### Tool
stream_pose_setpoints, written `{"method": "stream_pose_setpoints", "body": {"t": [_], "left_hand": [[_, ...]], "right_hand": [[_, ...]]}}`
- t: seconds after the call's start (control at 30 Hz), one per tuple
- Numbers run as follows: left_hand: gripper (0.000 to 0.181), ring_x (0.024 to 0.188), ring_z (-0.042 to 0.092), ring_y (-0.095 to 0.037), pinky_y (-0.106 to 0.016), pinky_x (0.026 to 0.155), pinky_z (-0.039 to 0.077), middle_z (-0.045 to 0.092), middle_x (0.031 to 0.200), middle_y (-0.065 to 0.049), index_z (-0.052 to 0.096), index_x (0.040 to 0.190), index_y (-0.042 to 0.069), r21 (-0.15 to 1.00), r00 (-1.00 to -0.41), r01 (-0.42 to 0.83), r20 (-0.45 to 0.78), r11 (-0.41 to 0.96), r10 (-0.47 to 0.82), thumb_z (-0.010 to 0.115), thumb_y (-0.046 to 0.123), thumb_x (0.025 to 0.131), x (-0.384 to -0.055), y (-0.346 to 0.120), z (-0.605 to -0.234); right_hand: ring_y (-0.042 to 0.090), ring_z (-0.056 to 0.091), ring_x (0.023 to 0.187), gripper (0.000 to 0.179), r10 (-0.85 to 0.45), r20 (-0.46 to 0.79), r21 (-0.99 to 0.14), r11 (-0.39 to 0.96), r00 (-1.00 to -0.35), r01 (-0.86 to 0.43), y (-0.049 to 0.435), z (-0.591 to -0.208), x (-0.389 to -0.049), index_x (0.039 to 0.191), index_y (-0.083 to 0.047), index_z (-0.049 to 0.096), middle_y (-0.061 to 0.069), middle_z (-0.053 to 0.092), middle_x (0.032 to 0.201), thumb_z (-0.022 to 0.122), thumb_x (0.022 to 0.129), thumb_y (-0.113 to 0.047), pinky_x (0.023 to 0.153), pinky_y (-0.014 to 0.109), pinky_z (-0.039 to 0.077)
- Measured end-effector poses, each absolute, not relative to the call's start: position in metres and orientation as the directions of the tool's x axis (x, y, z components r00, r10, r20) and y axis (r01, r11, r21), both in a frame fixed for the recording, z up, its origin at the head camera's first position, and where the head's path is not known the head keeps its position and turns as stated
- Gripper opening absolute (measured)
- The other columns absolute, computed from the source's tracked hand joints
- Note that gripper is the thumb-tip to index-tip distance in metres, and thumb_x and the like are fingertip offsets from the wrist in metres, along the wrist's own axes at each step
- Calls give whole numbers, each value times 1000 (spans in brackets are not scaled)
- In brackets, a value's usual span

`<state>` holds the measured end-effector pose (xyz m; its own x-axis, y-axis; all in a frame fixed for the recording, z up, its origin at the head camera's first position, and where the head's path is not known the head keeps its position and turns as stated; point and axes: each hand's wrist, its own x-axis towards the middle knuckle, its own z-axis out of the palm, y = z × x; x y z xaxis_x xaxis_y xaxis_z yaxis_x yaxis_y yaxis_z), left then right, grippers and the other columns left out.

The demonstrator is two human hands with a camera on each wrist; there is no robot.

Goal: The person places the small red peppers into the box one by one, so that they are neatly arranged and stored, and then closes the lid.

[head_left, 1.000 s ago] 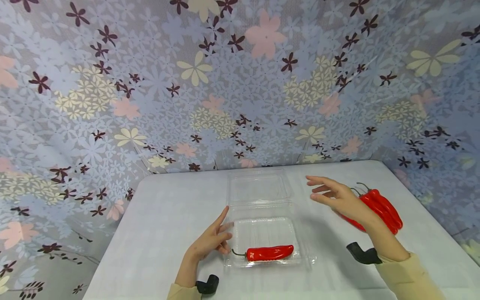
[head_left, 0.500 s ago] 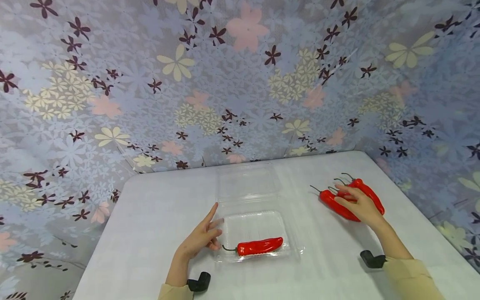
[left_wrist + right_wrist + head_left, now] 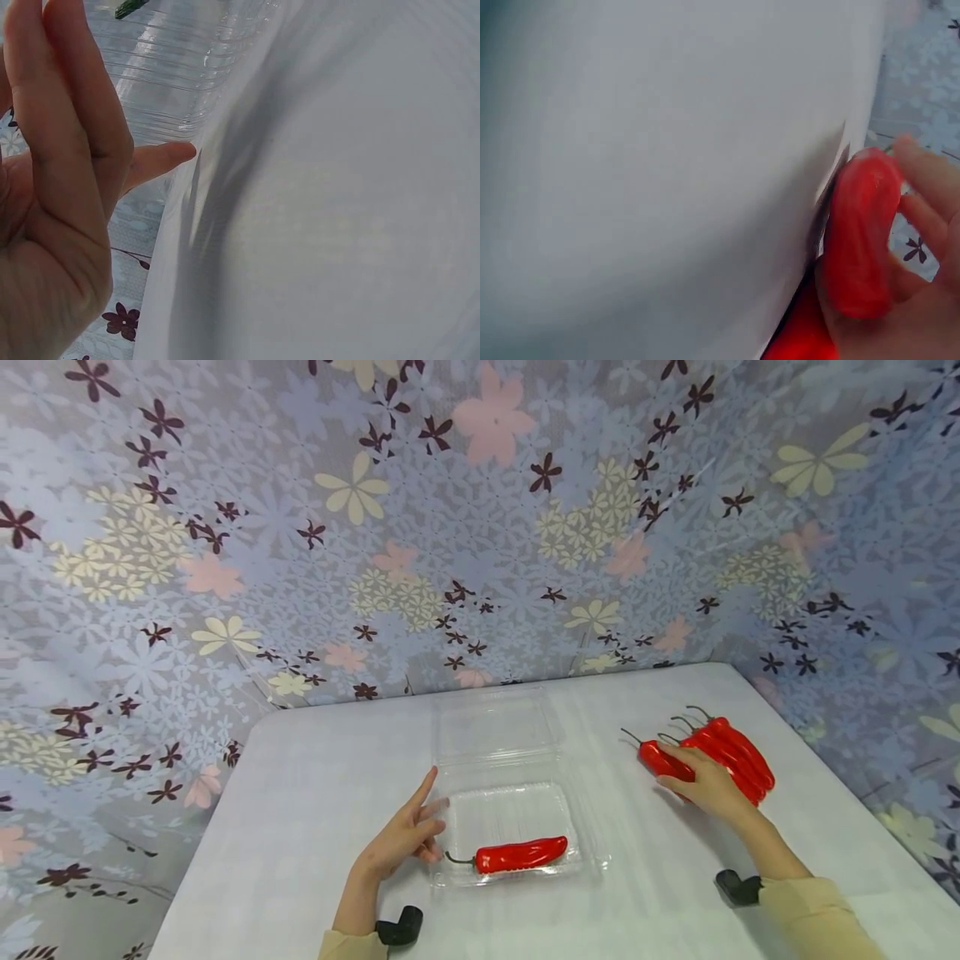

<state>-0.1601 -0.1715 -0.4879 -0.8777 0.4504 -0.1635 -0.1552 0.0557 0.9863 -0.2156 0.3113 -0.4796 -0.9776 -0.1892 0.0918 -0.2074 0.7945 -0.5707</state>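
On the table's right side, my right hand grips the leftmost red chili pepper of a group lying there. In the right wrist view that pepper sits between the thumb and fingers. Its green stem points to the upper left in the head view. A clear plastic container lies with its lid folded back, one red pepper along the near side of its base. My left hand is at the container's left edge, index finger extended and the other fingers relaxed, holding nothing.
Several more red peppers lie side by side just right of my right hand. The container's clear lid lies toward the back of the white-covered table. Flowered cloth hangs behind the table.
My right hand has moved right and down from beside the container to the pepper group, and its fingers have closed round the leftmost pepper. The left hand has stayed beside the container.
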Motion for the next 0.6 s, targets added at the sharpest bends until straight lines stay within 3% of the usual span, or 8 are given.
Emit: {"method": "stream_pose_setpoints", "body": {"t": [0.2, 0.6], "left_hand": [[85, 52, 53, -13, -22, 50, 52, 18, 149, -30, 2, 152, 33, 987, -878, -151, -163, 61, 449, 51, -1, 92, -160, -173, -488], [84, 51, 52, -12, -22, 50, 52, 18, 149, -30, 2, 153, 32, 986, -878, -154, -166, 63, 449, 52, 1, 92, -159, -172, -488]], "right_hand": [[52, 35, 117, 67, -160, 71, -560, 810, -985, -172, 308, -486, -218, 140, -1, 42, 35, 38, 133, 71, 84, -23, 84, 70, 39], [54, 38, 113, 73, -188, 65, -523, 830, -980, -194, 306, -484, -218, 139, 3, 40, 40, 40, 129, 74, 80, -24, 84, 68, 41]]}}
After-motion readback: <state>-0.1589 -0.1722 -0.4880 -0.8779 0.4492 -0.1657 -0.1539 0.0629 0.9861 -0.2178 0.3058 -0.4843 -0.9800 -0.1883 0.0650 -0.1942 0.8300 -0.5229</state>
